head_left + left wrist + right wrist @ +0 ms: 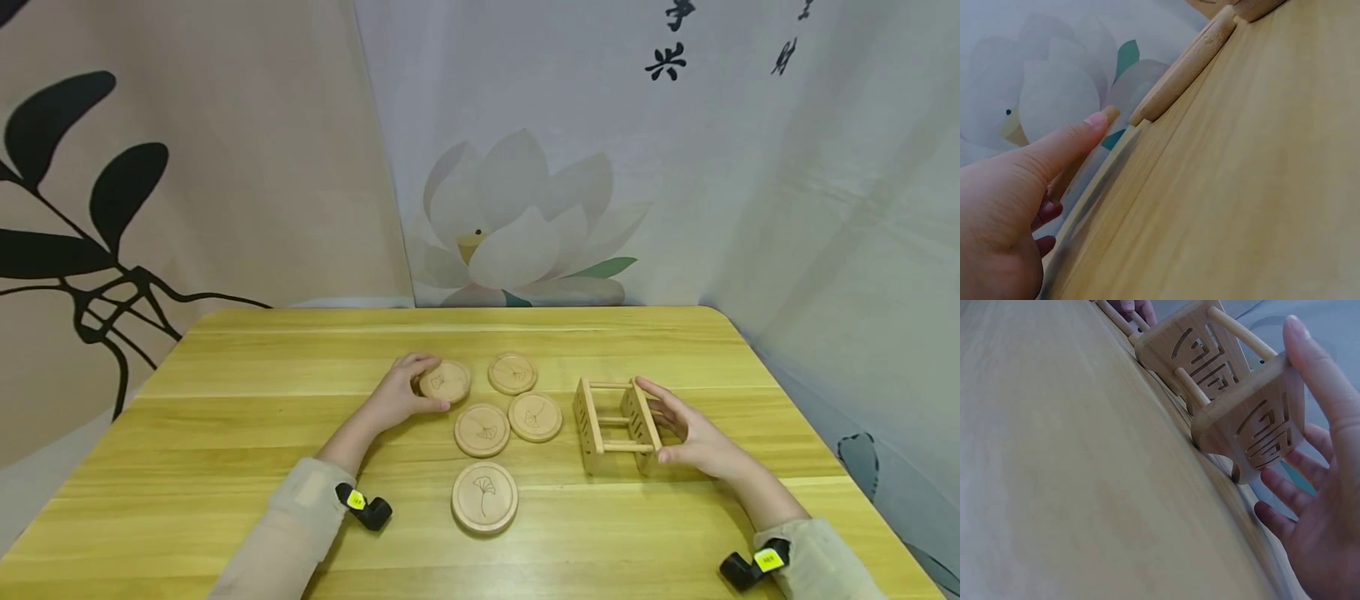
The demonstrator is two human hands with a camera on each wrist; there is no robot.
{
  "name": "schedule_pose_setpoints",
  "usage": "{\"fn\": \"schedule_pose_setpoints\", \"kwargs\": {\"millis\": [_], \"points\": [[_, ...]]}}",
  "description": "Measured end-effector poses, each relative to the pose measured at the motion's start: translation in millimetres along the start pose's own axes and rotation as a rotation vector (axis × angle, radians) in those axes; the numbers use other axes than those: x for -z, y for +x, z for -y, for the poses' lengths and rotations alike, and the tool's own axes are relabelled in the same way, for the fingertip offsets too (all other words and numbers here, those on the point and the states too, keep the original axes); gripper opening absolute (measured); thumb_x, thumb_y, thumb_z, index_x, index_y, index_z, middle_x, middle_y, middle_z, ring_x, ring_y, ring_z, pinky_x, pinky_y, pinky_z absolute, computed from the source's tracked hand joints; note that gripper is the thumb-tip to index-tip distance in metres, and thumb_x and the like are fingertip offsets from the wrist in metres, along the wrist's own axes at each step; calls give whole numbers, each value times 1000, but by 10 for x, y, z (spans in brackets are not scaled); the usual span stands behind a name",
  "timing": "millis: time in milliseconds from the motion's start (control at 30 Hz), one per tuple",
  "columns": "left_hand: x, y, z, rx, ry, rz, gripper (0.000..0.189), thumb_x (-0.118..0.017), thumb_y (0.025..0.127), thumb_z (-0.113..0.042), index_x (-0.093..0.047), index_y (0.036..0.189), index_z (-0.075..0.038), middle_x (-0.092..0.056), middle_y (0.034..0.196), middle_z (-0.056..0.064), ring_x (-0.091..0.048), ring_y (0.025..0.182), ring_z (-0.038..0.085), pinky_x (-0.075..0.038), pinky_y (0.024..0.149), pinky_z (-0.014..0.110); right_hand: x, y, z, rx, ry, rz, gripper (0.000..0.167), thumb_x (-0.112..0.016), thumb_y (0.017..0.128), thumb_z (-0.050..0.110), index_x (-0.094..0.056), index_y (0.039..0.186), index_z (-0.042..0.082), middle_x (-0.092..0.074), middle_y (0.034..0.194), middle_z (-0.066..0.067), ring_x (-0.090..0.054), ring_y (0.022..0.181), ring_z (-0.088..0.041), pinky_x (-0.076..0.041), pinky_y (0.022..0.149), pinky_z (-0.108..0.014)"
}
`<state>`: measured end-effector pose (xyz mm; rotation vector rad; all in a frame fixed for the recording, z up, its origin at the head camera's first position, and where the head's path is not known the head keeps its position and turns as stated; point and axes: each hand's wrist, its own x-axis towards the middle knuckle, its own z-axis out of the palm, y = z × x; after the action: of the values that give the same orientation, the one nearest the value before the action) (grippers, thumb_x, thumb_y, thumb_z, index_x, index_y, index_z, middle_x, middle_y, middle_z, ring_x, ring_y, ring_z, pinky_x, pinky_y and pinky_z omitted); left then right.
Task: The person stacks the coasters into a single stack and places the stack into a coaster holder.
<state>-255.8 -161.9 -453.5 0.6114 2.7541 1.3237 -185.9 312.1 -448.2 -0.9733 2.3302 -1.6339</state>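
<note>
My left hand (401,392) pinches a round wooden coaster (447,382) by its left side, thumb on the near edge and fingers on the far edge. In the left wrist view, that coaster (1110,117) is tilted, with a shadow on the table under it. An open wooden coaster rack (611,446), with two cut-out side panels joined by rods, stands upright on the right. My right hand (693,437) holds its right panel (1260,425), the thumb at the near corner and the index finger at the far one; the other fingers spread beside it.
Several more coasters engraved with leaf designs lie flat between my hands: one at the back (512,373), two in the middle (482,431) and one nearest me (484,498). The wooden table (187,467) meets printed cloth curtains (300,167) along its far edge.
</note>
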Motion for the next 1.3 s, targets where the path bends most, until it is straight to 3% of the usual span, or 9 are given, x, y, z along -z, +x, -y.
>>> {"fn": "schedule_pose_setpoints", "kwargs": {"millis": [500,800,1300], "points": [[-5,-203,-185,-30,-42,-11,85,-88,67,-28,-49,139,-3,-40,142,15,-30,133,35,-23,108,58,-8,1,-3,4,-1,0,93,-71,86,39,-16,154,8,-19,157,-8,-32,132,-5,-30,103,-18],[-37,-342,-294,-85,-40,-23,84,-89,65,-28,-52,136,-2,-45,138,11,-34,131,33,-24,107,56,-8,3,7,-7,2,-1,93,-72,85,38,-16,154,9,-18,158,-8,-31,132,-6,-29,102,-17],[-106,-563,-476,-98,-105,36,83,-90,64,-28,-54,135,-5,-45,138,5,-35,130,29,-23,106,59,-9,11,38,-5,10,2,92,-72,85,38,-16,154,11,-18,158,-6,-31,133,-5,-29,103,-17]]}}
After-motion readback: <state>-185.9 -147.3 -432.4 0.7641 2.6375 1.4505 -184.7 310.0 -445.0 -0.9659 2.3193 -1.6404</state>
